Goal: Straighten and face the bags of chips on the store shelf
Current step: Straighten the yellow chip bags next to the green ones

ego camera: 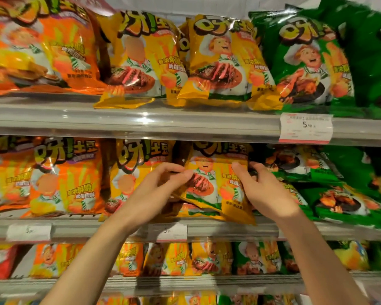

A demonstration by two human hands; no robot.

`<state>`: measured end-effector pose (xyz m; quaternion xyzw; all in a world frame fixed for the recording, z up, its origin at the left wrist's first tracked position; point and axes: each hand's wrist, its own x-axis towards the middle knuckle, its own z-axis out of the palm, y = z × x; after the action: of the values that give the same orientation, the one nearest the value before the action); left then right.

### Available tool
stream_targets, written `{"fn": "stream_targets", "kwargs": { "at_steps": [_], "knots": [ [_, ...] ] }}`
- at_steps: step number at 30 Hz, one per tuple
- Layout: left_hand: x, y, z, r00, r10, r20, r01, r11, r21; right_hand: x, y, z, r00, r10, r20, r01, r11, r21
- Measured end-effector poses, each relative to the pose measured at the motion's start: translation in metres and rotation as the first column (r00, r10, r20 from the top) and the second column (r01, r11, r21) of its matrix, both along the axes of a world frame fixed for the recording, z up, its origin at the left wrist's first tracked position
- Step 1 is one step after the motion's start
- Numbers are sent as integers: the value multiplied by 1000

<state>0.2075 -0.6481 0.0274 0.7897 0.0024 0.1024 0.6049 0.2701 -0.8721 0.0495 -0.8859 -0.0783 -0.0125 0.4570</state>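
grey store shelf, orange, yellow, green chip bags

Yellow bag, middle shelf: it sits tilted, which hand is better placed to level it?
Probably the left. The yellow bag sits tilted, its bottom edge sloping down toward the right. The left hand pinches its left edge, the higher side, so it could pull that down. The right hand grips the right edge and can steady it.

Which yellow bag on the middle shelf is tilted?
The right-hand yellow bag, held between the left hand and right hand; the yellow bag beside it stands upright.
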Motion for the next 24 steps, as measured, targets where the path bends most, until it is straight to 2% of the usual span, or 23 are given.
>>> {"fn": "stream_targets", "kwargs": {
  "at_steps": [5, 8, 14, 18, 20, 24],
  "knots": [
    [8, -6, 17, 992, 51, -118, -32, 987, 158, -14, -4, -3, 999, 27, -23, -24, 996, 90],
    [11, -12, 18, 993, 23, -112, 0, 980, 201, -30, -6, 0, 998, 61, -23, -58, 992, 111],
    [-9, -4, 12, 998, 63, -28, -57, 985, 161, -36, 3, -8, 983, 180, -34, -174, 976, 130],
    [-28, 21, 10, 985, 172, -8, -170, 980, 103, -32, 28, -7, 966, 256, -30, -249, 958, 138],
    [-37, 34, 8, 977, 210, 27, -212, 976, 60, -26, 37, -7, 973, 230, 24, -231, 961, 151],
    [-53, 56, -1, 963, 261, 66, -263, 964, 24, -1, 51, -11, 975, 59, 215, -31, 991, -131]
  ]
}}
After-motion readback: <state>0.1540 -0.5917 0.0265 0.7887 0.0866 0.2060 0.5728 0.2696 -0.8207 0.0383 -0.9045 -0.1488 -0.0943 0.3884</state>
